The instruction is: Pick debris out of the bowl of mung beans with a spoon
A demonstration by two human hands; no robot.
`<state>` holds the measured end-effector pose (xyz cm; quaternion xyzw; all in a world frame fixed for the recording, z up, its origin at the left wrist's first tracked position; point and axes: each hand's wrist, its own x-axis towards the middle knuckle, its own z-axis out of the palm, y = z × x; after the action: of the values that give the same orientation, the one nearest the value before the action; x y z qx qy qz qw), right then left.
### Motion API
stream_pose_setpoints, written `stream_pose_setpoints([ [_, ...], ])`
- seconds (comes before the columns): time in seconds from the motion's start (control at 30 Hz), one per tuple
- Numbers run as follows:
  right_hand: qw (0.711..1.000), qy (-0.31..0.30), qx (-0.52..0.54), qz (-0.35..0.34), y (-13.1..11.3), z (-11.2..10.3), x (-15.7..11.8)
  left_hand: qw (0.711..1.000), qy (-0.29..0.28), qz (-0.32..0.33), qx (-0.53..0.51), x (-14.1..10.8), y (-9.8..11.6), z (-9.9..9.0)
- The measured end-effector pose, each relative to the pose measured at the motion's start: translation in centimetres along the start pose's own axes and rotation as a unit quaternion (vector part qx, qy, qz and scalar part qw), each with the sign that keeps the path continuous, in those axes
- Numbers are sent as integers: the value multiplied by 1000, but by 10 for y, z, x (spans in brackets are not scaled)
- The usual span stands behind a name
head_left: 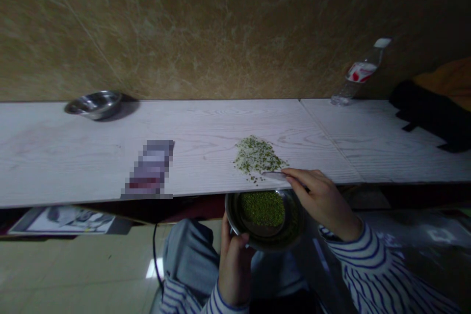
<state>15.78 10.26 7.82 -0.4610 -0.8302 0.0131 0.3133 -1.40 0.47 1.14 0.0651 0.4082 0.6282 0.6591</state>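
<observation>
1. Your left hand (235, 261) grips the metal bowl (264, 231) of green beans (263, 207), at 6 o'clock from the mixed pile (256, 153).
2. Your right hand (326, 202) pinches a thin tool (274, 175) at the pile's 5 o'clock edge.
3. On the tabletop (206, 157), the bottle (355, 80) stands at 2 o'clock.

Capped bottle (359, 72) by marbled wall (206, 24); dark bundle (427, 110), far right; printed picture (71, 219), lower left.

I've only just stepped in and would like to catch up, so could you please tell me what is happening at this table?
The left hand holds a metal bowl of green grains below the front edge of the white table. The right hand holds a thin, flat tool near a loose pile of green and white bits on the tabletop. Another metal bowl sits farther left, by the wall.
</observation>
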Motion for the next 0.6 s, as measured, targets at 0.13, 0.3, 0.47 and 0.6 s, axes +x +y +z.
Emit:
stream_pose_setpoints([
  [0.13,1000,-18,9,-5,-7,0,-1,1000,6,0,2,3,-5,-4],
  [0.3,999,-25,21,-8,-9,2,-2,1000,5,0,0,5,-7,-7],
  [0.47,1000,-13,19,-1,-6,4,2,1000,-1,2,-4,3,-4,-5],
  [0.6,999,-27,20,-12,-7,3,3,1000,2,6,-4,5,-7,-7],
])
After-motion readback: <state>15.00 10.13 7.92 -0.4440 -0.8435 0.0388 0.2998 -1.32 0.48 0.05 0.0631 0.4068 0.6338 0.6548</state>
